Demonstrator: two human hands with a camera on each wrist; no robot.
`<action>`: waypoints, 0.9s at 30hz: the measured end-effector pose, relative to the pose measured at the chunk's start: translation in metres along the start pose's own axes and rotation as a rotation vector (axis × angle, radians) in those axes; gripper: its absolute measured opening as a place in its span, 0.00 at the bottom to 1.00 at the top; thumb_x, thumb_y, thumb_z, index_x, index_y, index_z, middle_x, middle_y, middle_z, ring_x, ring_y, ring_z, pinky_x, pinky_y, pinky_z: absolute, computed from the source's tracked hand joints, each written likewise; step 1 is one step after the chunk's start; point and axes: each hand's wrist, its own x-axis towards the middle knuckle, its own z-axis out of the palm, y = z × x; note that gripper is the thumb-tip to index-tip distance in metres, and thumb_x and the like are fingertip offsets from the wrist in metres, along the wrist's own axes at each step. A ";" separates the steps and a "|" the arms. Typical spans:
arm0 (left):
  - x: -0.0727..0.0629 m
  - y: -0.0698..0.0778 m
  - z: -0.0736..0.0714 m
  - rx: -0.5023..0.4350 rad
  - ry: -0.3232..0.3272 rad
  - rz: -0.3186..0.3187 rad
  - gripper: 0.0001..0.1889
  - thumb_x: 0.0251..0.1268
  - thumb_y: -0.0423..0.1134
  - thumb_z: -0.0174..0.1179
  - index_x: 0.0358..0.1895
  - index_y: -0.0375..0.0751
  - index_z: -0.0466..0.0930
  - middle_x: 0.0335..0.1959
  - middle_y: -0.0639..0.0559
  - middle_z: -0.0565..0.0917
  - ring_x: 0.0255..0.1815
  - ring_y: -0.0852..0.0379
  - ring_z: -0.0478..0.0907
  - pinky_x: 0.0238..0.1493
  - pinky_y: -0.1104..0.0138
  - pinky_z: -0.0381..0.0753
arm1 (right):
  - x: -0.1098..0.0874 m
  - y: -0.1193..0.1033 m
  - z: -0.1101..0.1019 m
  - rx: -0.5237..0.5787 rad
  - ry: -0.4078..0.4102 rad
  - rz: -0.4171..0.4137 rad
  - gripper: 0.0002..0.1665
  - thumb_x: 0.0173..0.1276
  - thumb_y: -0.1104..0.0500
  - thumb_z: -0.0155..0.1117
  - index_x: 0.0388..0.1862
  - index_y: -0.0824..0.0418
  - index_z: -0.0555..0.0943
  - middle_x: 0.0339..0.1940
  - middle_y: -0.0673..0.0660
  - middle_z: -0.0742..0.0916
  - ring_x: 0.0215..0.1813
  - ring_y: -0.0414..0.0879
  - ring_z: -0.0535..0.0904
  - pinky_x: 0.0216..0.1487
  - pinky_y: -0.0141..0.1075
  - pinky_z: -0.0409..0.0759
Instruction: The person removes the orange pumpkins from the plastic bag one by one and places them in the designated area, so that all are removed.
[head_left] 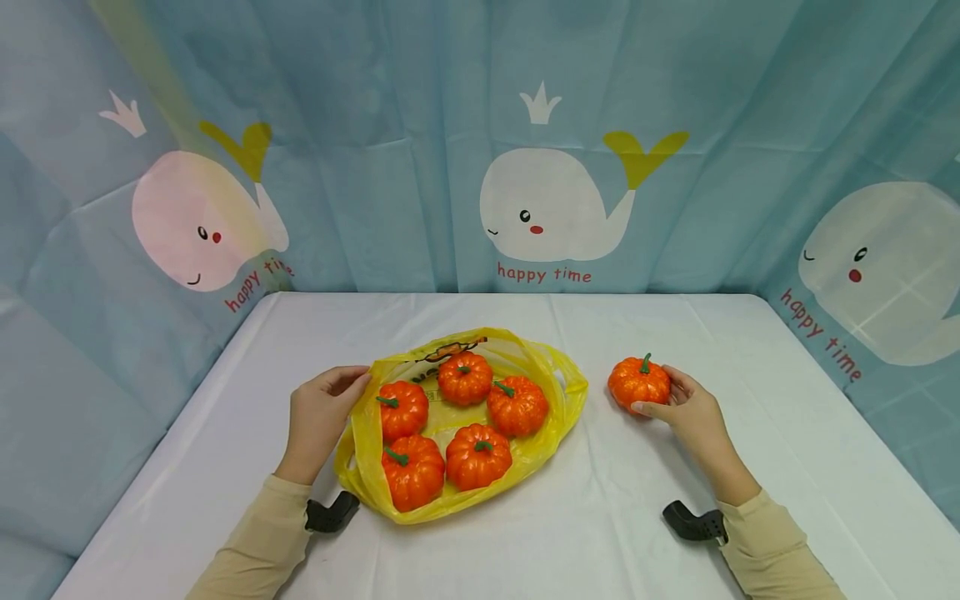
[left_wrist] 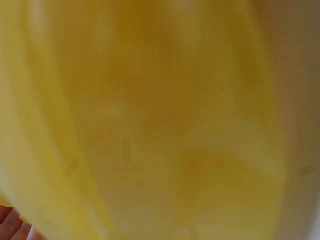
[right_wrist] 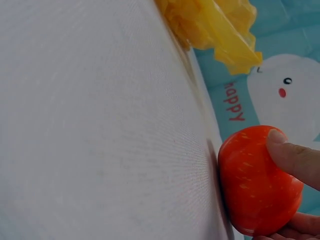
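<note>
A yellow plastic bag (head_left: 551, 358) lies on the table with its mouth spread wide. Several small orange pumpkins, one of them this pumpkin (head_left: 478, 457), sit inside it, each with a green stem. My left hand (head_left: 318, 417) pinches the bag's left rim between thumb and fingers; in the left wrist view the yellow plastic (left_wrist: 150, 125) fills nearly everything, blurred. To the right of the bag, my right hand (head_left: 693, 412) grips another pumpkin (head_left: 636, 383), stem up. The right wrist view shows my thumb across this pumpkin (right_wrist: 257, 180), close over the white cloth.
A white cloth covers the table (head_left: 570, 533). Behind and at both sides hangs a blue curtain (head_left: 420, 208) printed with whales and the words "happy time". A black wrist mount (head_left: 330, 512) sits on the left wrist and a similar black mount (head_left: 693, 523) on the right.
</note>
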 end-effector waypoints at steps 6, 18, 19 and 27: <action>0.001 -0.002 -0.001 0.023 0.002 0.010 0.16 0.70 0.46 0.61 0.50 0.39 0.87 0.49 0.42 0.88 0.48 0.48 0.84 0.43 0.89 0.75 | 0.000 0.000 0.000 -0.006 -0.008 -0.004 0.57 0.64 0.59 0.72 0.81 0.68 0.46 0.82 0.69 0.52 0.83 0.59 0.48 0.78 0.48 0.56; 0.001 -0.002 -0.001 0.023 0.009 0.009 0.14 0.70 0.45 0.62 0.49 0.39 0.87 0.48 0.43 0.89 0.47 0.50 0.84 0.42 0.89 0.75 | -0.001 0.001 -0.003 -0.028 -0.035 -0.021 0.57 0.64 0.55 0.73 0.81 0.67 0.47 0.81 0.69 0.55 0.82 0.59 0.52 0.77 0.48 0.59; 0.001 -0.001 -0.001 0.023 0.010 0.007 0.14 0.70 0.45 0.62 0.49 0.39 0.87 0.48 0.43 0.89 0.47 0.50 0.84 0.42 0.89 0.74 | -0.002 0.000 -0.004 -0.036 -0.031 -0.027 0.57 0.64 0.55 0.72 0.81 0.67 0.48 0.81 0.69 0.55 0.82 0.60 0.53 0.77 0.48 0.59; 0.000 0.002 -0.002 0.003 0.007 -0.009 0.15 0.70 0.45 0.62 0.50 0.39 0.87 0.49 0.41 0.88 0.49 0.47 0.84 0.41 0.91 0.73 | -0.025 -0.023 -0.009 -0.129 0.083 -0.105 0.52 0.65 0.55 0.71 0.80 0.66 0.53 0.81 0.64 0.60 0.80 0.62 0.56 0.75 0.49 0.63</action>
